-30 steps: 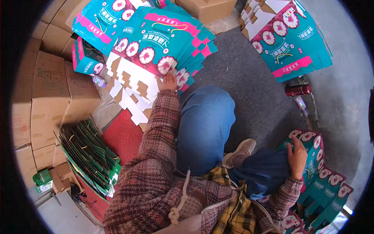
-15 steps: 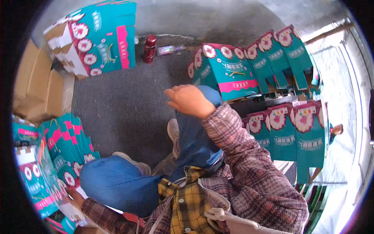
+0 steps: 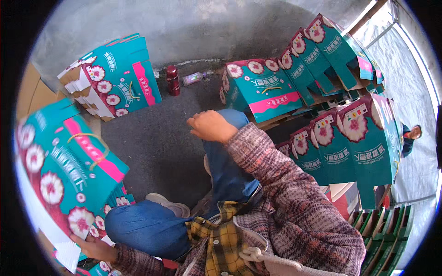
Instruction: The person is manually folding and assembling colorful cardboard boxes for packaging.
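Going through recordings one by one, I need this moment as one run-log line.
left hand: grips teal carton | right hand: near right knee, nothing visibly held | floor: red flask near wall

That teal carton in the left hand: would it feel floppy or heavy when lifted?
The teal carton is probably light, as the left hand alone holds it by its edge. It seems fairly stiff, since its printed panel looks nearly flat. The yellow cord handle may swing or flop, as it forms a loose loop.
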`<action>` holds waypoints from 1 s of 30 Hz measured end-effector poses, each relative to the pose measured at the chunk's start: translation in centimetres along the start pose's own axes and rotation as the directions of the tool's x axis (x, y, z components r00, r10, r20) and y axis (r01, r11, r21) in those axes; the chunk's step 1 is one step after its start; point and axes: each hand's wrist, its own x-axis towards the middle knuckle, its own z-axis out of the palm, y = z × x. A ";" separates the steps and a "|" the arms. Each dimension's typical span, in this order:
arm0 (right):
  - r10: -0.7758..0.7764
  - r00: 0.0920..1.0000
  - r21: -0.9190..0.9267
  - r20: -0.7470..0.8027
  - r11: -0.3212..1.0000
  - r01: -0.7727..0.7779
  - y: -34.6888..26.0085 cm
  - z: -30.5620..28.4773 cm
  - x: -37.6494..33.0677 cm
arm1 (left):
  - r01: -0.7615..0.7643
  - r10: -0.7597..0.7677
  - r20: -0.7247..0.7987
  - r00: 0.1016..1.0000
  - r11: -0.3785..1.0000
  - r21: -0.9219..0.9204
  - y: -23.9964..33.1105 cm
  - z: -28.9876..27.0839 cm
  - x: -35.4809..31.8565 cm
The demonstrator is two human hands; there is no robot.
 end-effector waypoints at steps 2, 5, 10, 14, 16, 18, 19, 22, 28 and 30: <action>-0.007 1.000 0.037 0.003 0.999 0.007 -0.6 -0.4 0.5 | -0.132 0.134 -0.082 0.988 0.991 0.025 1.4 0.3 0.2; -0.048 0.997 0.111 -0.067 0.992 0.056 -0.4 -1.0 0.6 | 0.160 -0.132 0.112 0.985 0.937 -0.312 4.8 4.1 0.1; -0.049 0.930 0.215 -0.365 0.967 0.136 -1.2 -6.6 1.5 | 0.399 0.067 0.445 0.893 0.339 -0.852 12.4 4.4 0.4; -0.183 0.881 0.141 -0.436 0.953 0.268 -2.3 -11.3 4.2 | 0.354 0.256 0.432 0.865 0.299 -0.886 13.4 3.1 1.4; -0.249 0.869 0.145 -0.428 0.930 0.338 -2.7 -10.9 6.2 | 0.396 0.255 0.467 0.847 0.285 -0.873 13.0 3.1 1.7; -0.355 0.931 0.616 0.088 0.754 0.229 -2.8 -10.0 7.9 | 0.480 0.331 0.556 0.762 0.286 -0.829 13.0 2.7 2.4; -0.297 0.912 0.668 0.284 0.744 0.035 -2.9 -9.2 8.5 | 0.490 0.298 0.572 0.764 0.308 -0.815 13.0 2.9 2.6; -0.278 0.945 0.746 0.170 0.663 0.061 -1.9 -5.7 9.3 | 0.347 0.165 0.456 0.874 0.444 -0.826 15.2 5.6 3.2; -0.091 0.942 0.760 0.322 0.618 -0.200 -4.5 -1.9 12.1 | -0.067 0.304 0.249 0.919 0.745 -0.664 18.8 7.4 0.4; -0.066 0.889 0.759 0.453 0.553 -0.345 -3.6 -0.3 13.0 | -0.065 0.457 0.366 0.811 0.692 -0.719 21.2 7.0 -1.4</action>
